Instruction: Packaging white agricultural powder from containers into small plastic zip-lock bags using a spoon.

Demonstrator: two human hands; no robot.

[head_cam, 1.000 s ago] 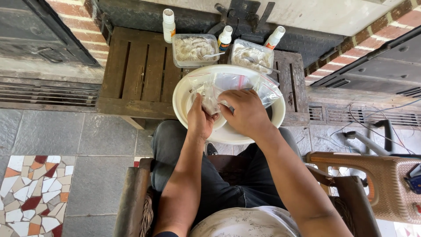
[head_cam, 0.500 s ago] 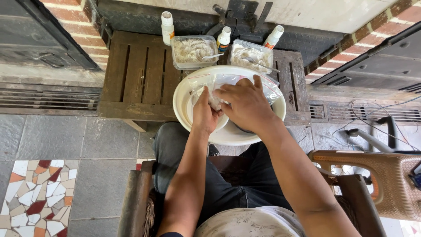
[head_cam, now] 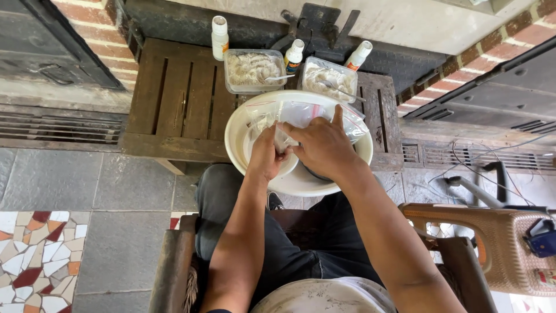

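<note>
A large white basin [head_cam: 237, 136] rests on my lap and the edge of a low wooden table [head_cam: 174, 98]. Inside it lies a clear zip-top plastic bag [head_cam: 307, 111] with a red seal strip. My left hand [head_cam: 267, 155] pinches the bag's near edge over the basin. My right hand [head_cam: 323, 146] lies over the bag beside it, fingers curled on the plastic. What the bag holds is hidden by my hands.
Two clear plastic tubs of pale food, the left tub [head_cam: 252, 69] and the right tub [head_cam: 328, 78], stand behind the basin, each with a spoon. Three small white bottles [head_cam: 219, 37] stand by them. A brown plastic stool [head_cam: 509, 243] is at my right, brick walls behind.
Both hands have shifted slightly on the bag inside the basin, and my right hand's fingers have spread flatter over it. The basin and tubs stay put.
</note>
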